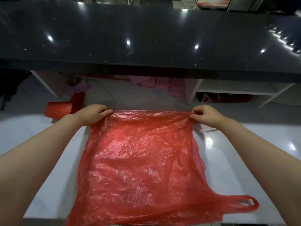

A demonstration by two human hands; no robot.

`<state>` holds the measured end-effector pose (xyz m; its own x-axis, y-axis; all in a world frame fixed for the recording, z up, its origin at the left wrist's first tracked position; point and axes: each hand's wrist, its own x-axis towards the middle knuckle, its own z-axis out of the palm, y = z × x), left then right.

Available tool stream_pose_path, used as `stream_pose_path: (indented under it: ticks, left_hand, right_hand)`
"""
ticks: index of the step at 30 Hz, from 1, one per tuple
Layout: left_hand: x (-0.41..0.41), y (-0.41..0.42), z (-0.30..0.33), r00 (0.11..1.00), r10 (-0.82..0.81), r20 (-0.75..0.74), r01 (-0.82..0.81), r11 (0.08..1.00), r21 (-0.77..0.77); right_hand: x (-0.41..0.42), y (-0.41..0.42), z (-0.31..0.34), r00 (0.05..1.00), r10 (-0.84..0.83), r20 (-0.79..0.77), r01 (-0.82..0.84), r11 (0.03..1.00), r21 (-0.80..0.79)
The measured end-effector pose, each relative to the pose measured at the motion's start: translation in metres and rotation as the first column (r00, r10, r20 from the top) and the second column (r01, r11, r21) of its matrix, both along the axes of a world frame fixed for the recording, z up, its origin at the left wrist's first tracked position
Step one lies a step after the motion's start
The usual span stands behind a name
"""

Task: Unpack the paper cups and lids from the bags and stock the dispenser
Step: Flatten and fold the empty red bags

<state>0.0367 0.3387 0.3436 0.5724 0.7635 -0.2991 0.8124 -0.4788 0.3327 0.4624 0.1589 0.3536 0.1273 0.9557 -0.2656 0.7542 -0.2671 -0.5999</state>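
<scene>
Nearest the viewer, a red plastic bag (138,160) lies flat on the white table (228,160), handle at the near right corner, seemingly stretched smooth. Left hand (92,113) and right hand (205,114) each pinch its far corners. Red rolls (59,110) sit at the table's far left edge.

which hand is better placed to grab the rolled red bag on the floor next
Left, probably. The left hand holds the flat red bag's far corner right beside the rolled red bag. The right hand pinches the opposite corner, farther away.
</scene>
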Motion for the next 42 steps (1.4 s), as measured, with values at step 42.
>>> stream_pose_path:
  ticks: [42]
  left_hand:
    - [-0.057, -0.183, -0.055, 0.958, -0.24, 0.159, 0.201, 0.953, 0.225]
  right_hand:
    - [-0.159, -0.153, -0.042, 0.799, 0.482, 0.36, -0.499, 0.865, -0.051]
